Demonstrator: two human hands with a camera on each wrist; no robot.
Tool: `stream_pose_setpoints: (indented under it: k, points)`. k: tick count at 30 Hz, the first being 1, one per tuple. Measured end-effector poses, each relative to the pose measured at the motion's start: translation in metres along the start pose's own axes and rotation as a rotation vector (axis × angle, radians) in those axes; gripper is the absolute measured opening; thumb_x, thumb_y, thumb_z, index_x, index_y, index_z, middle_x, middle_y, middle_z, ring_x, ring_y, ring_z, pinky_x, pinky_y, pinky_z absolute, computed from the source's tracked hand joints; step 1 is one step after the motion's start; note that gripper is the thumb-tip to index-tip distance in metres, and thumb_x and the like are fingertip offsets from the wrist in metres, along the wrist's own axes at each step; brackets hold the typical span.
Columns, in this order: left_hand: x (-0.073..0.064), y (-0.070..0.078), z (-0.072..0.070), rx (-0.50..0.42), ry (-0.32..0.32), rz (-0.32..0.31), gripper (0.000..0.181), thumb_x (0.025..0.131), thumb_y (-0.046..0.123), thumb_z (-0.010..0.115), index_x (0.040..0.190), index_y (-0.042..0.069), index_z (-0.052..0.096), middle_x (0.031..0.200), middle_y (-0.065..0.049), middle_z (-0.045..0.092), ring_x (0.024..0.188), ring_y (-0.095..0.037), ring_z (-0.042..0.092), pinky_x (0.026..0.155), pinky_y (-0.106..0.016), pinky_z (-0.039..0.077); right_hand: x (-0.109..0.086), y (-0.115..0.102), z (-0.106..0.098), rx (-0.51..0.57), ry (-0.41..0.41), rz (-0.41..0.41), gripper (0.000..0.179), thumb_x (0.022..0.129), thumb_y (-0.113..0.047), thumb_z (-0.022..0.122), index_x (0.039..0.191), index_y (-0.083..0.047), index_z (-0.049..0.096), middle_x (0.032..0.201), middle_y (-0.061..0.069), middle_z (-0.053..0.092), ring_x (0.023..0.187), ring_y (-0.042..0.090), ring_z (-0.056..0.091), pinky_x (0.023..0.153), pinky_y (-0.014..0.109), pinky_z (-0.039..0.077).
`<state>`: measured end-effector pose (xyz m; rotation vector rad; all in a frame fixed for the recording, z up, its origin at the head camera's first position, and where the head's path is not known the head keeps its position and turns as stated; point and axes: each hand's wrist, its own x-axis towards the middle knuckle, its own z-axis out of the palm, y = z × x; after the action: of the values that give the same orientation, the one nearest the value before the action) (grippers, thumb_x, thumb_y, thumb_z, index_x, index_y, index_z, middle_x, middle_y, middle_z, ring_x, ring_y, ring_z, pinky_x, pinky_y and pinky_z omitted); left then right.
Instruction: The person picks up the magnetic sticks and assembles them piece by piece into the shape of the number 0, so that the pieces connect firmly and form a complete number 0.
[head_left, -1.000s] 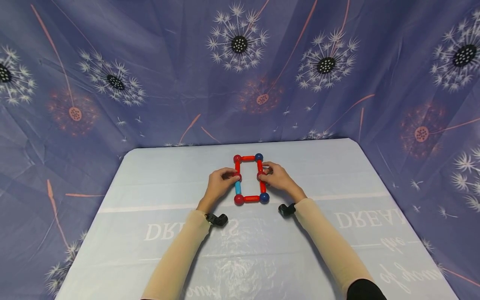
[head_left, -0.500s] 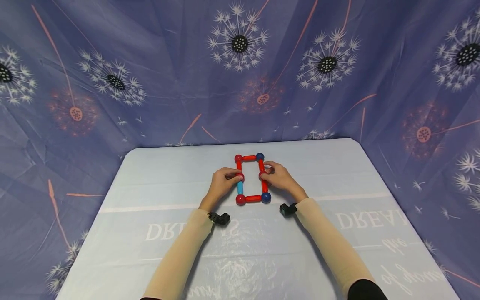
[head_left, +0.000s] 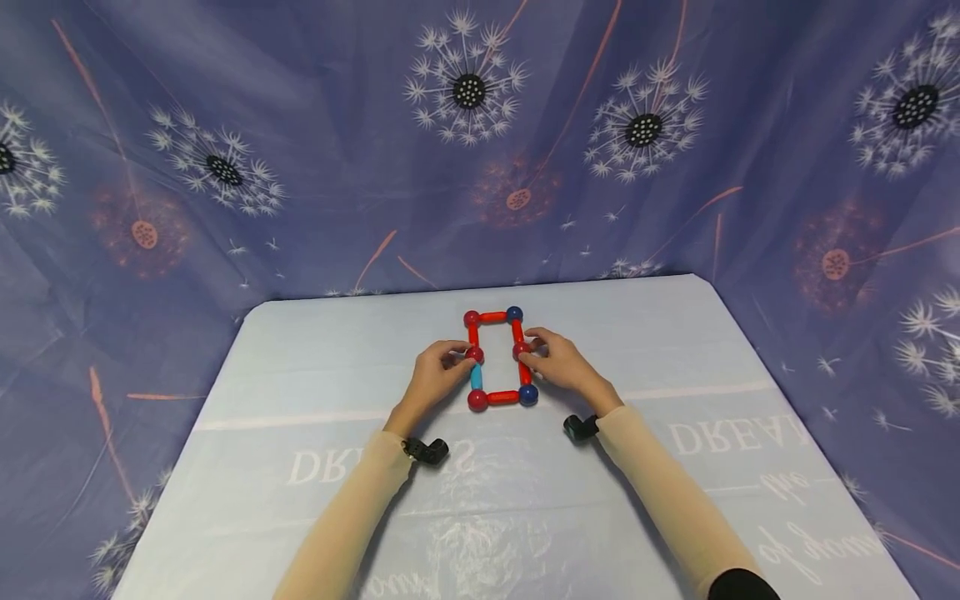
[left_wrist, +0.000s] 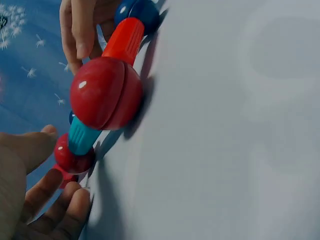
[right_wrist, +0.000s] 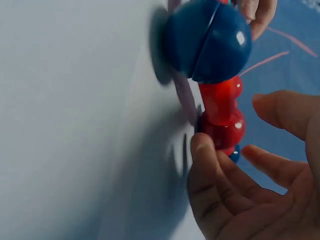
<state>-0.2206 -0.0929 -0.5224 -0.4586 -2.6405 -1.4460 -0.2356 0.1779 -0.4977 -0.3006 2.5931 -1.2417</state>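
Note:
A rectangular frame of magnetic rods and balls lies on the table, with red rods (head_left: 502,397), one light blue rod (head_left: 476,377), red balls and dark blue balls (head_left: 528,394). My left hand (head_left: 435,372) is at the middle red ball (head_left: 474,355) of the left side. In the left wrist view its thumb (left_wrist: 37,145) stands a little off that ball, the fingers just beyond it. My right hand (head_left: 558,360) is at the opposite red ball (head_left: 521,351). The right wrist view has its thumb (right_wrist: 272,107) apart from the ball (right_wrist: 225,131), fingertips right at the ball's other side.
A pale cloth with printed lettering covers the table (head_left: 337,350). Behind it hangs a purple-blue curtain (head_left: 315,242) with dandelion prints, close beyond the table's far edge. Each wrist wears a small black camera (head_left: 427,452).
Both hands have loosened from the middle red balls, which now show more fully. The frame shifted slightly right, and the head view has tilted a little.

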Motion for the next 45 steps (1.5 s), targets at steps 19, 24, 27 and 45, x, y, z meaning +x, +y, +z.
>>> stream_pose_setpoints:
  k: [19, 24, 27, 45]
  points:
    - [-0.051, 0.021, -0.006, 0.09, -0.161, 0.051, 0.035, 0.087, 0.019, 0.084, 0.119, 0.009, 0.073, 0.116, -0.009, 0.071, 0.091, -0.021, 0.068, 0.078, -0.035, 0.058, -0.069, 0.004, 0.01, -0.118, -0.052, -0.174, 0.046, 0.095, -0.018, 0.075, 0.137, -0.003, 0.061, 0.121, 0.012, 0.069, 0.09, 0.016, 0.064, 0.074, 0.027, 0.055]
    - [-0.051, 0.024, 0.0, 0.103, -0.148, 0.044, 0.028, 0.086, 0.017, 0.085, 0.112, 0.012, 0.076, 0.112, -0.008, 0.07, 0.094, -0.02, 0.069, 0.082, -0.036, 0.06, -0.068, 0.003, 0.016, -0.131, -0.036, -0.192, 0.036, 0.098, -0.016, 0.071, 0.132, -0.007, 0.065, 0.12, 0.01, 0.07, 0.091, 0.016, 0.065, 0.081, 0.033, 0.056]
    - [-0.05, 0.026, 0.001, 0.101, -0.134, 0.033, 0.025, 0.086, 0.015, 0.084, 0.109, 0.011, 0.077, 0.11, -0.008, 0.071, 0.094, -0.021, 0.069, 0.083, -0.038, 0.06, -0.065, 0.003, 0.017, -0.134, -0.025, -0.197, 0.033, 0.098, -0.015, 0.07, 0.13, -0.008, 0.067, 0.12, 0.01, 0.07, 0.092, 0.017, 0.065, 0.082, 0.035, 0.056]
    - [-0.045, 0.021, -0.009, 0.149, -0.103, -0.049, 0.025, 0.092, 0.017, 0.08, 0.116, 0.01, 0.076, 0.111, -0.008, 0.072, 0.096, -0.022, 0.069, 0.086, -0.04, 0.059, -0.04, -0.007, 0.026, -0.141, -0.027, -0.186, 0.031, 0.099, -0.016, 0.07, 0.129, -0.01, 0.068, 0.119, 0.009, 0.071, 0.093, 0.017, 0.065, 0.083, 0.036, 0.058]
